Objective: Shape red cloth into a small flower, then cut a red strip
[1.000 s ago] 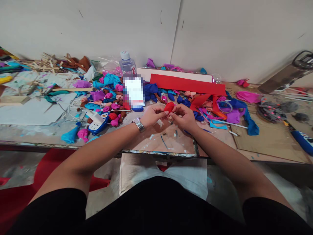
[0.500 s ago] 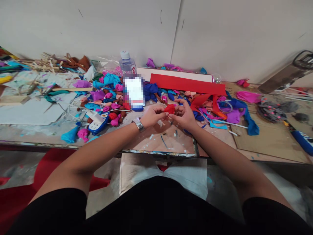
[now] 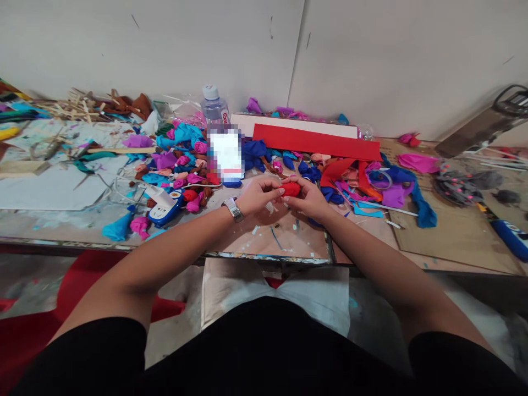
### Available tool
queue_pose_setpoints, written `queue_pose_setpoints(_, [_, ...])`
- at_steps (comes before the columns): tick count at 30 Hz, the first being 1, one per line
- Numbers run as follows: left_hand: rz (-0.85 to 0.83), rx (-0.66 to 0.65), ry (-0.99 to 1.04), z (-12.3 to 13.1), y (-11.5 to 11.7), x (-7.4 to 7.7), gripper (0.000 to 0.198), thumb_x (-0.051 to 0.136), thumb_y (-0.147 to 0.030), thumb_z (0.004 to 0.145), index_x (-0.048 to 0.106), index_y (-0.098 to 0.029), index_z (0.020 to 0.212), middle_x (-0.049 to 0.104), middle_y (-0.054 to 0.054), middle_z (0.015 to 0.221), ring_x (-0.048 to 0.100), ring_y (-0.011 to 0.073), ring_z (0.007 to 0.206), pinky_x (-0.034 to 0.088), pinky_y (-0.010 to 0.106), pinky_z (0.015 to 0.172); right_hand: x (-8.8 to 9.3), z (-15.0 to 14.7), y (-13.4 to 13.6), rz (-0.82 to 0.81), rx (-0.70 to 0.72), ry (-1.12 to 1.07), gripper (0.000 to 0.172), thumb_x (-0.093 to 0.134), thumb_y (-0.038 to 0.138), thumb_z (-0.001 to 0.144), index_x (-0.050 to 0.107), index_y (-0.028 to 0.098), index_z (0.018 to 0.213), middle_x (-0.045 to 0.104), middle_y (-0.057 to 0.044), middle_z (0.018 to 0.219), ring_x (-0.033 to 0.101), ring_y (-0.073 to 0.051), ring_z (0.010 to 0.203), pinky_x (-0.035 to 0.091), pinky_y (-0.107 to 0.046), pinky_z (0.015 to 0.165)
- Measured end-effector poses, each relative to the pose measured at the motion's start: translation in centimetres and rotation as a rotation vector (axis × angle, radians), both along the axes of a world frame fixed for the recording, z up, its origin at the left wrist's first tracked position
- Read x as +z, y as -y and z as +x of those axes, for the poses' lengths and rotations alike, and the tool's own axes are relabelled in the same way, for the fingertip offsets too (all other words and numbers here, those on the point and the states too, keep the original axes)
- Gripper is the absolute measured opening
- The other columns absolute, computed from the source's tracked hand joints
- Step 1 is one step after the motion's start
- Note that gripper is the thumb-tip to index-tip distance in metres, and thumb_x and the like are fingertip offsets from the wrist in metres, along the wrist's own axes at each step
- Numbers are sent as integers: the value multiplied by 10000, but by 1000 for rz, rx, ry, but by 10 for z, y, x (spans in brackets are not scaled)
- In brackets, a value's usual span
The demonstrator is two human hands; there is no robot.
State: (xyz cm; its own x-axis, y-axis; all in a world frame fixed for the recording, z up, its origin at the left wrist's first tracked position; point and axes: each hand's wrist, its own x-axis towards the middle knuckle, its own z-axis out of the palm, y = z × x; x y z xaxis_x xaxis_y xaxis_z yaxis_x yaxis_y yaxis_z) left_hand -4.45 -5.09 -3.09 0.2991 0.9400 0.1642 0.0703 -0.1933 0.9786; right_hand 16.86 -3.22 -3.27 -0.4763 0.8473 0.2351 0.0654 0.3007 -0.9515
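Note:
Both hands meet over the middle of the worktable [image 3: 454, 242]. A small red crepe-paper ball [image 3: 291, 188] is pinched between them. My left hand [image 3: 258, 196], with a metal watch on the wrist, is closed on its left side. My right hand [image 3: 308, 197] is closed on its right side, fingers curled over the top. Just behind the hands lie many small paper balls in pink, blue, purple and brown [image 3: 185, 176]. A blurred-out white object [image 3: 226, 154] stands against a water bottle [image 3: 214, 108].
A long red paper sheet [image 3: 317, 144] lies behind the hands. Blue, purple and orange paper scraps [image 3: 391, 190] pile up at the right. A white and blue tape dispenser [image 3: 165, 206] sits at the left. Sticks and scraps [image 3: 74, 110] cover the far left. A wall rises behind.
The red ball and both hands have dropped slightly toward the table. My right fingers, spread a moment ago, have closed over the ball.

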Motion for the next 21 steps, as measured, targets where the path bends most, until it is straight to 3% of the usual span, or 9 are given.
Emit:
queue_pose_setpoints(6, [-6, -25, -7, -1, -1, 0, 466, 836, -599, 845, 758, -139, 843, 746, 61, 738, 681, 146, 670, 527, 269, 669, 4, 0, 0, -4, -26, 38, 462, 901, 450, 733, 725, 206, 1084, 732, -9, 970, 663, -188, 853, 565, -329, 813])
queue_pose_setpoints(14, [-24, -47, 72, 2, 1, 2, 445, 876, -562, 812, 735, -148, 889, 731, 46, 793, 653, 136, 709, 541, 281, 710, 1, -3, 0, -141, -80, -110, 466, 938, 497, 688, 639, 228, 923, 664, 26, 859, 633, -165, 785, 566, -305, 754])
queue_pose_setpoints(18, [48, -13, 8, 0, 0, 3, 416, 846, -552, 841, 730, -153, 856, 712, 34, 766, 629, 131, 686, 514, 278, 690, 3, -3, 1, -131, -50, -97, 457, 912, 542, 726, 686, 217, 955, 707, 11, 886, 657, -162, 771, 562, -293, 723])
queue_pose_setpoints(21, [47, -67, -19, 0, -1, 1, 436, 824, -581, 855, 716, -159, 855, 729, 48, 771, 662, 158, 695, 530, 302, 698, 4, -2, 2, -143, -43, -64, 433, 871, 565, 785, 738, 215, 1003, 759, -15, 917, 684, -173, 759, 570, -307, 706])
